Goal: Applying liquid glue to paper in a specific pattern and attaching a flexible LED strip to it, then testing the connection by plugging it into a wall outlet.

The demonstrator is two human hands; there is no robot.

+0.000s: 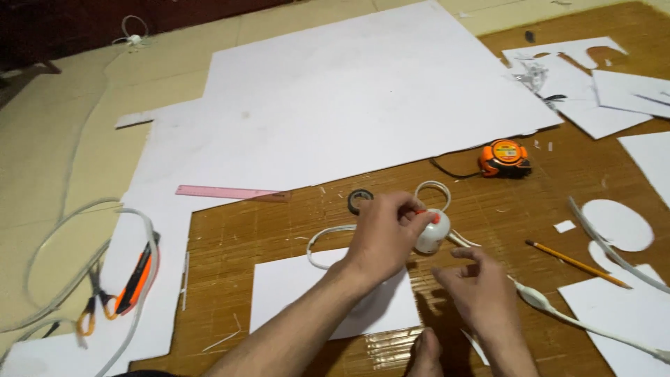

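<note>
Here, nearest the camera, two bare forearms reach out over a woven brown mat (279,237) laid on a pale floor (70,126). A white sheet (293,290) lies on the mat under the left arm. The left hand (382,234) is closed in a pinch grip on a small red part at the top of a white lamp socket (431,234), which sits near the mat's middle. The right hand (478,283) hovers just beside the socket, fingers loosely curled and holding nothing. A white cord (558,314) with an inline switch runs from the socket off to the right.

At the left edge lie scissors (94,307) and an orange-and-black cutter (139,272) among loose white cable loops (63,265). To the right, one pencil (576,264) lies on bare mat, beside several white offcuts (618,223).

Just past the hands sit one black tape roll (359,201) and one pink ruler (230,193). One orange tape measure (504,158) lies right of them. Open mat shows between the tape measure and the pencil.

Farther off, a large white board (335,98) covers most of the floor, its near edge overlapping the mat. More cut sheets (600,91) crowd the far right corner.
</note>
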